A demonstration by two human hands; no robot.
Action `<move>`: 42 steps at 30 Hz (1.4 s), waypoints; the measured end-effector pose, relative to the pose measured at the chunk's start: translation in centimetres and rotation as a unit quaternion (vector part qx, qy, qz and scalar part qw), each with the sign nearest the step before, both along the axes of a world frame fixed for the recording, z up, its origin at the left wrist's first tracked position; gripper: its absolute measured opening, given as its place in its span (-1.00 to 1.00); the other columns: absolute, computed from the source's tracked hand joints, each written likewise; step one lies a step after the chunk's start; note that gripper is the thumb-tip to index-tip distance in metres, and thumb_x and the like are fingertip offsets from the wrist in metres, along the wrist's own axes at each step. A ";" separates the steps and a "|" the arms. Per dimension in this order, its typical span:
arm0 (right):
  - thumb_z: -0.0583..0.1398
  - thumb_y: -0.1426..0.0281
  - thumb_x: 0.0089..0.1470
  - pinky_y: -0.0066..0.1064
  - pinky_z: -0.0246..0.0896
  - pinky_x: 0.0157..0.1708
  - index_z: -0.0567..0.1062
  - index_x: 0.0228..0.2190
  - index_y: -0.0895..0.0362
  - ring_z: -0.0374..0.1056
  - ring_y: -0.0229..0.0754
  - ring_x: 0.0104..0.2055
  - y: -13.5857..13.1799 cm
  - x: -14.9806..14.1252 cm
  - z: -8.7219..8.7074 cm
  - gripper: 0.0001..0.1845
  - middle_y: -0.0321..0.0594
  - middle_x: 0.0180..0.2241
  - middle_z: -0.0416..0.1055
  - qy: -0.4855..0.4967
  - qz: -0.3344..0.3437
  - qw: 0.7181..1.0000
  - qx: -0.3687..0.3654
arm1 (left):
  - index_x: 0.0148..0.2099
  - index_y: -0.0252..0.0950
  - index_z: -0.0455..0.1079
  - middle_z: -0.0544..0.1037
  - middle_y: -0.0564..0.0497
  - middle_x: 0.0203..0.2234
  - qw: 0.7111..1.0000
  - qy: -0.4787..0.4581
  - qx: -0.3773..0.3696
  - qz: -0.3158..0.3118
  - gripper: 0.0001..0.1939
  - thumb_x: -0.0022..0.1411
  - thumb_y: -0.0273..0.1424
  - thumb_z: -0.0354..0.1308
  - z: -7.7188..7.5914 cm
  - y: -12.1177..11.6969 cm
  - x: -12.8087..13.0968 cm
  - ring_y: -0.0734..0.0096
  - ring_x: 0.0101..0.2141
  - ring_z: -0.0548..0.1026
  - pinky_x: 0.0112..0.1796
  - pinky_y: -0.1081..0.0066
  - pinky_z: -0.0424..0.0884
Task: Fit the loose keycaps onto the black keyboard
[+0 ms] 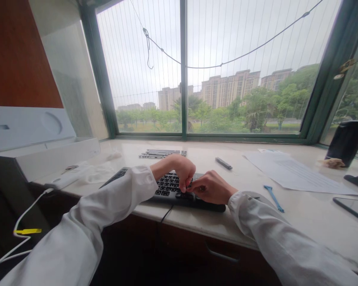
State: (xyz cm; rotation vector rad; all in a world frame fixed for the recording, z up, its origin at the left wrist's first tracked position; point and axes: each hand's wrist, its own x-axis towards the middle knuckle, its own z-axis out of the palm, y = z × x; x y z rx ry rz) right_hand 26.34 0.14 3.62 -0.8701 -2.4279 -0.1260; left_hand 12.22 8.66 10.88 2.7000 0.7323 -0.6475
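Observation:
A black keyboard (167,186) lies at the front edge of a pale stone sill (244,186). My left hand (179,169) arches over its keys with the fingers curled downward, the tips pressing at a key near the front row. My right hand (211,186) rests on the keyboard's right part, its fingers pinched toward the same spot. What the fingertips hold is too small to make out. Behind the keyboard lie rows of loose black keycaps (162,153). A dark bar-shaped piece (223,163) lies to the right of them.
An open white box (44,153) stands at the left, with a white cable (24,216) hanging down. Paper sheets (298,174), a blue tool (273,197), a dark cup (347,141) and a phone (353,206) lie at the right. A large window (214,67) rises behind.

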 end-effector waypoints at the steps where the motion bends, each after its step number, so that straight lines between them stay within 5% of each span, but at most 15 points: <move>1: 0.15 0.50 -0.07 -0.54 0.04 -0.52 0.63 -0.42 -0.01 0.17 -0.39 -0.64 0.0 0.0 -0.1 -0.73 -0.37 -0.61 0.47 0.003 -0.001 1.000 0.001 | -0.54 -0.19 0.57 0.53 0.16 -0.66 1.000 -0.012 0.000 -0.008 -0.76 -0.39 -0.34 0.49 0.0 -0.3 -0.2 0.51 -0.59 0.36 -0.49 0.49 0.22; 17: 0.12 0.51 -0.06 -0.57 0.04 -0.54 0.63 -0.42 0.04 0.14 -0.40 -0.65 0.0 0.1 -0.1 -0.72 -0.34 -0.67 0.42 0.025 0.003 0.999 -0.027 | -0.29 -0.25 0.58 0.61 0.07 -0.44 0.968 -0.245 0.059 0.011 -0.84 0.00 -0.42 0.32 -1.3 -4.3 -5.8 0.49 -0.43 0.47 -0.39 0.52 0.29; 24: 0.12 0.49 -0.03 -0.56 0.03 -0.54 0.64 -0.41 0.05 0.13 -0.39 -0.65 -0.2 0.1 0.0 -0.72 -0.31 -0.67 0.40 0.018 0.003 0.999 -0.036 | -0.25 -0.24 0.59 0.62 0.06 -0.44 0.966 -0.256 -0.012 0.039 -0.79 -0.01 -0.37 0.32 -2.1 -3.1 -6.1 0.50 -0.44 0.48 -0.39 0.56 0.31; 31: 0.12 0.50 -0.06 -0.56 -0.04 -0.56 0.62 -0.45 0.05 0.01 -0.39 -0.65 0.0 0.3 -0.2 -0.74 -0.35 -0.69 0.35 0.003 0.007 1.000 -0.026 | -0.28 -0.29 0.60 0.62 0.02 -0.44 0.962 -0.269 0.039 0.028 -0.79 0.00 -0.53 0.23 -2.3 -4.5 -6.1 0.46 -0.42 0.50 -0.37 0.54 0.34; 42: 0.12 0.51 -0.05 -0.54 -0.01 -0.54 0.63 -0.41 0.02 0.09 -0.39 -0.66 -0.3 0.3 -0.1 -0.71 -0.33 -0.68 0.39 0.000 0.005 1.000 -0.020 | -0.31 -0.21 0.61 0.61 0.09 -0.52 0.973 -0.221 0.052 0.039 -0.82 -0.05 -0.44 0.29 -1.6 -3.8 -5.2 0.52 -0.51 0.46 -0.46 0.55 0.29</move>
